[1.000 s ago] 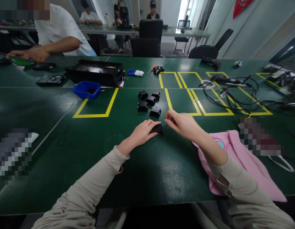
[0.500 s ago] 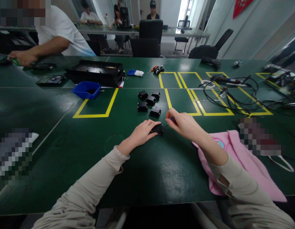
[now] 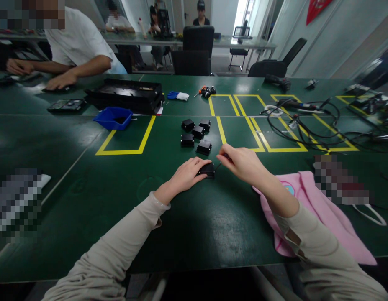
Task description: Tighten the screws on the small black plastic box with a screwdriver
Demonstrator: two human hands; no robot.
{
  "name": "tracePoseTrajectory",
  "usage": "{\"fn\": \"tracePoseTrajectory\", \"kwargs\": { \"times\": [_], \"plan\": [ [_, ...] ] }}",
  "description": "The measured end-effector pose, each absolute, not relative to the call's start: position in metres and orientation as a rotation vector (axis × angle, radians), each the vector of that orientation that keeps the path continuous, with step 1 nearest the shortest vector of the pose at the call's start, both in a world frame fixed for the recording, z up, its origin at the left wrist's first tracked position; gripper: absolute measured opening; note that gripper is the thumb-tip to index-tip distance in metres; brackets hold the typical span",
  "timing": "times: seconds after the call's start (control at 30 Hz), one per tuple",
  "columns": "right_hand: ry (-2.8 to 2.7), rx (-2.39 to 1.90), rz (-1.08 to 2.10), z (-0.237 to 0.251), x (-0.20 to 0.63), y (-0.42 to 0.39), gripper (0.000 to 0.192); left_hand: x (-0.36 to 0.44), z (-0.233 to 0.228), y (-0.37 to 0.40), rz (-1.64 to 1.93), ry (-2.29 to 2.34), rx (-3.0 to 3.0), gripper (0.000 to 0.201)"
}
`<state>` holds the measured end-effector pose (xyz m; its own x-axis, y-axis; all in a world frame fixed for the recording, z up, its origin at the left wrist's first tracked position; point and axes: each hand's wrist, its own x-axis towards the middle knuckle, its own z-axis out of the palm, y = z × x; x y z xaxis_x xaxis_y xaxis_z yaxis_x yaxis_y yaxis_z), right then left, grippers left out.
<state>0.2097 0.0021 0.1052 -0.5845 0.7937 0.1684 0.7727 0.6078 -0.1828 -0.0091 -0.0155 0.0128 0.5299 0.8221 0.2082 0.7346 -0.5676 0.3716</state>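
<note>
- My left hand [image 3: 188, 172] clamps the black box [image 3: 208, 169] to the table [image 3: 181, 238]; my right-hand fingers [image 3: 224, 158] close around a slim tool [image 3: 218, 167] beside it.
- I judge the box light, stiff, perhaps slippery; I'd grip opposite edges.
- I see a smooth, glossy green top, chairs [image 3: 198, 44] beyond.

The left hand [image 3: 185, 174] holds a small black box [image 3: 208, 170] on the green worktop [image 3: 181, 234]. The right hand [image 3: 242, 161] grips a thin-shafted tool [image 3: 217, 166] at its side. Five similar boxes [image 3: 198, 132] lie near.
</note>
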Motion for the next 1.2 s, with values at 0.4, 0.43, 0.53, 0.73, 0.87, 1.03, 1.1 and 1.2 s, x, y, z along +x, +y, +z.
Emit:
{"fn": "tracePoseTrajectory", "kwargs": {
  "times": [0.4, 0.43, 0.53, 0.73, 0.87, 1.03, 1.1, 1.2],
  "plan": [
    [-2.633, -1.263, 0.119, 0.1055, 0.2097, 0.002, 0.03, -0.0094, 0.0127, -0.0146, 0.528, 1.307, 2.548, 0.047],
    [-2.638, -1.263, 0.116, 0.1055, 0.2097, 0.002, 0.031, -0.0094, 0.0127, -0.0146, 0.529, 1.307, 2.547, 0.047],
    [-2.639, -1.26, 0.126, 0.1061, 0.2093, 0.0013, 0.028, -0.0095, 0.0127, -0.0148, 0.531, 1.312, 2.543, 0.047],
    [-2.641, -1.261, 0.126, 0.1077, 0.2087, 0.0005, 0.031, -0.0096, 0.0121, -0.0155, 0.548, 1.305, 2.543, 0.046],
    [-2.659, -1.27, 0.112, 0.1082, 0.2091, 0.0006, 0.033, -0.01, 0.0114, -0.0147, 0.551, 1.297, 2.543, 0.046],
    [-2.644, -1.245, 0.114, 0.1083, 0.2092, -0.0002, 0.031, -0.01, 0.01, -0.0141, 0.547, 1.305, 2.543, 0.047],
    [-2.648, -1.244, 0.108, 0.1079, 0.2094, 0.0, 0.033, -0.01, 0.0095, -0.014, 0.552, 1.304, 2.544, 0.046],
    [-2.658, -1.261, 0.106, 0.1072, 0.2096, 0.0007, 0.034, -0.0099, 0.009, -0.014, 0.556, 1.301, 2.544, 0.046]
  ]
}}
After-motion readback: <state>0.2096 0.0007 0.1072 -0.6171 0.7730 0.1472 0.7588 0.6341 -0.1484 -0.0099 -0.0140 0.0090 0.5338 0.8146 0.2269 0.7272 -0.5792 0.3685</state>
